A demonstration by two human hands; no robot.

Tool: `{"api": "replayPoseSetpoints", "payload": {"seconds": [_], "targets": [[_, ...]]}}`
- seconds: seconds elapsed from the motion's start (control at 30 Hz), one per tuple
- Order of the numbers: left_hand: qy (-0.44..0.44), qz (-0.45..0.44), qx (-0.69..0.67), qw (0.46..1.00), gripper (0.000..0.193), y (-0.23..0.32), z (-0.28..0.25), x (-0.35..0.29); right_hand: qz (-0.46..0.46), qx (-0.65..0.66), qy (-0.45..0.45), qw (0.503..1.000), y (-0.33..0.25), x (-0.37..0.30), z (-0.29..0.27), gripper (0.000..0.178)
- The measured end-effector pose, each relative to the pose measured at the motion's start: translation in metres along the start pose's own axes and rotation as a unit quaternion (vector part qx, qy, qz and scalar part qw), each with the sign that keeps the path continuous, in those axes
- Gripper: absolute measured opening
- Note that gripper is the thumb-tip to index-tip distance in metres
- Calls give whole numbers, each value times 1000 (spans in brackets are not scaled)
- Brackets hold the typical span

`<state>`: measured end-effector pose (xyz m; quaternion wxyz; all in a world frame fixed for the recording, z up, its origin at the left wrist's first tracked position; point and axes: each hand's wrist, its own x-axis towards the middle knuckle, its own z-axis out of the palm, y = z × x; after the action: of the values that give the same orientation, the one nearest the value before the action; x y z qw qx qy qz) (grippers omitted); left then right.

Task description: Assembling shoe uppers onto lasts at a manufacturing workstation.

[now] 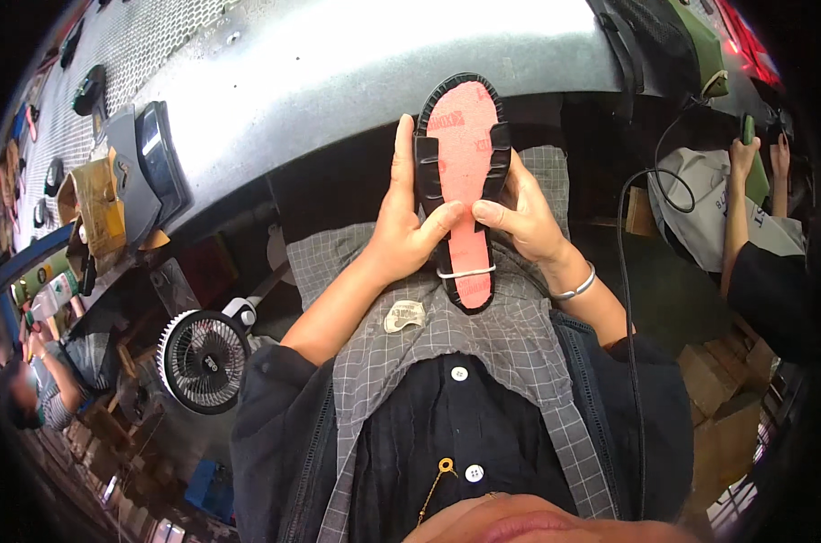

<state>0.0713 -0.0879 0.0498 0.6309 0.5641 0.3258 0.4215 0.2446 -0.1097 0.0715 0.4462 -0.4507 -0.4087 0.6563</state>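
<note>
Between my two hands is a shoe upper (467,167), turned with its pink insole board facing up. Black folded edges wrap around its toe and sides, and a thin white band (466,272) crosses it near the heel. My left hand (408,217) grips the left side, its thumb pressed on the pink board and its fingers along the black edge. From the right side my right hand (525,215) grips it too, that thumb also on the board close to the other. Most of the right fingers are hidden behind the shoe.
A grey metal bench (356,63) runs ahead, with a dark curved panel (157,149) and a cardboard box (98,208) on its left. A fan (205,357) stands at left. A black cable (621,235) hangs at right. Co-workers' arms (739,208) show at both sides.
</note>
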Motion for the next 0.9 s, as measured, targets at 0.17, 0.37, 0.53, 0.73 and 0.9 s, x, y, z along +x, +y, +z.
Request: {"api": "replayPoseSetpoints", "payload": {"seconds": [0.17,0.37,0.53,0.73,0.9], "targets": [[51,-110,-176,977,64,10,-7,18,75,180,30,980,-12,10,3,49],[74,-19,-27,997,47,-2,4,18,16,29,114,993,-2,13,8,16],[98,-31,-88,991,51,3,2,13,71,230,7,971,16,-4,-12,51],[155,23,-128,979,89,18,5,18,73,4,36,997,5,-14,0,54],[127,-30,-275,953,96,35,2,15,-115,-185,-63,974,-46,1,22,72]]}}
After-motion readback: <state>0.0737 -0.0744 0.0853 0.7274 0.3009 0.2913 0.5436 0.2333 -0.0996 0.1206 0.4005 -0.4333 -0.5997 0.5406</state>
